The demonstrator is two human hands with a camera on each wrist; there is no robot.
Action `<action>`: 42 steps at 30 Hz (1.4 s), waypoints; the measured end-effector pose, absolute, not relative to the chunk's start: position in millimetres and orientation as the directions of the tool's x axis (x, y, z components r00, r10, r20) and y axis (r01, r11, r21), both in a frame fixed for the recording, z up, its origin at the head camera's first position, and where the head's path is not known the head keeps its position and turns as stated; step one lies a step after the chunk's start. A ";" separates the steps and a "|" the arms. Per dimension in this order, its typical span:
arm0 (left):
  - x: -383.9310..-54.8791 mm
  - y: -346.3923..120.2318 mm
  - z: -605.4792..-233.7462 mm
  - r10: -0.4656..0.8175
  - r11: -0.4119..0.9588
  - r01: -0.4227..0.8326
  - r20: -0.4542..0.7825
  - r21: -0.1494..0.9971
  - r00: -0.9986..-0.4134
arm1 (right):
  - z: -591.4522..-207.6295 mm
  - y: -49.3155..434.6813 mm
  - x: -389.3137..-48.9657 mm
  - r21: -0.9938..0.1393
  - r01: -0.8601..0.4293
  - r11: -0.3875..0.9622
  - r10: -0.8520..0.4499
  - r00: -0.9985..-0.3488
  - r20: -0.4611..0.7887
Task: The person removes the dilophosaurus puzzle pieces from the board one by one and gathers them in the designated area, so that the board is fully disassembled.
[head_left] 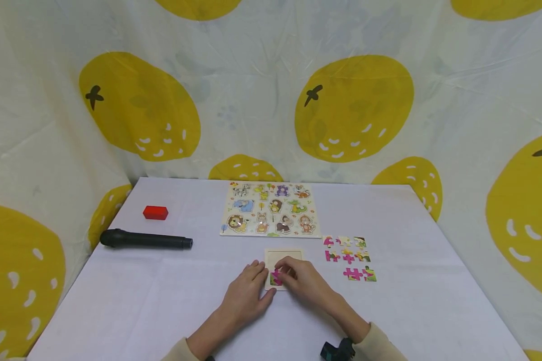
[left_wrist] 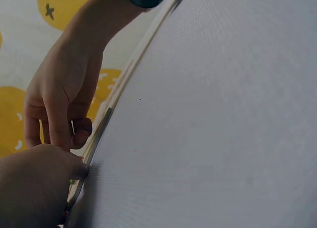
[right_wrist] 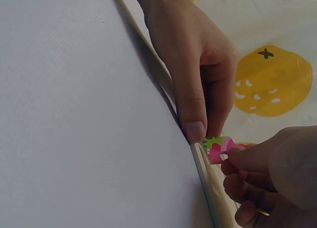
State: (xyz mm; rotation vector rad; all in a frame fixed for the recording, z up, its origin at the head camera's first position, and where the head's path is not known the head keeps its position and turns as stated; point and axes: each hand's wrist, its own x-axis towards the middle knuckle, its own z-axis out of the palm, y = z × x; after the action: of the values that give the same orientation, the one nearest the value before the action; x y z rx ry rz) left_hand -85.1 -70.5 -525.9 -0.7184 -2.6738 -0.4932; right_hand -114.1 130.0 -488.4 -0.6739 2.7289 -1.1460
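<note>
A small wooden puzzle tray [head_left: 297,253] lies in front of me. My left hand [head_left: 246,292] rests at its left side, fingers straight along the edge and thumb by the near corner. With thumb and fingertips my right hand [head_left: 304,282] pinches a pink and green jigsaw piece [head_left: 276,279] over the tray's near left corner. The right wrist view shows the same piece [right_wrist: 218,150] between the right thumb and fingers, close to the left thumb. Several loose jigsaw pieces [head_left: 353,274] lie in rows to the right of the tray.
Behind the tray lies a large animal puzzle board [head_left: 271,209]. A black microphone [head_left: 146,239] and a red block [head_left: 155,212] are on the left of the white table [head_left: 171,296]. A patterned curtain [head_left: 253,100] hangs around the table.
</note>
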 end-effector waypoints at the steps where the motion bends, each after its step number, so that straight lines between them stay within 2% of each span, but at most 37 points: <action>1: -85.1 -70.5 -526.0 0.416 0.813 0.529 0.393 0.242 -0.820 | -487.5 130.9 -114.0 -0.702 -0.355 0.617 -0.433 -0.898 0.074; 21: -84.8 -70.4 -525.9 0.421 0.818 0.531 0.400 0.220 -0.814 | -472.0 189.3 -111.8 -0.677 -0.250 0.692 -0.246 -0.964 0.105; 32: -84.1 -70.1 -523.1 0.414 0.817 0.519 0.370 0.251 -0.831 | -472.9 223.6 -112.1 -0.631 -0.252 0.734 -0.191 -0.968 0.164; 42: -83.9 -69.8 -523.8 0.409 0.820 0.513 0.367 0.254 -0.835 | -479.0 247.3 -112.3 -0.623 -0.157 0.766 -0.110 -0.987 0.115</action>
State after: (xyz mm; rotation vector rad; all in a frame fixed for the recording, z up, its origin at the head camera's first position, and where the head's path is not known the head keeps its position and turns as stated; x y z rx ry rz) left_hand -83.9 -69.8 -523.8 -0.7037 -2.7072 -0.4987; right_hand -112.3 247.3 -479.0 -0.2285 3.0195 -1.0750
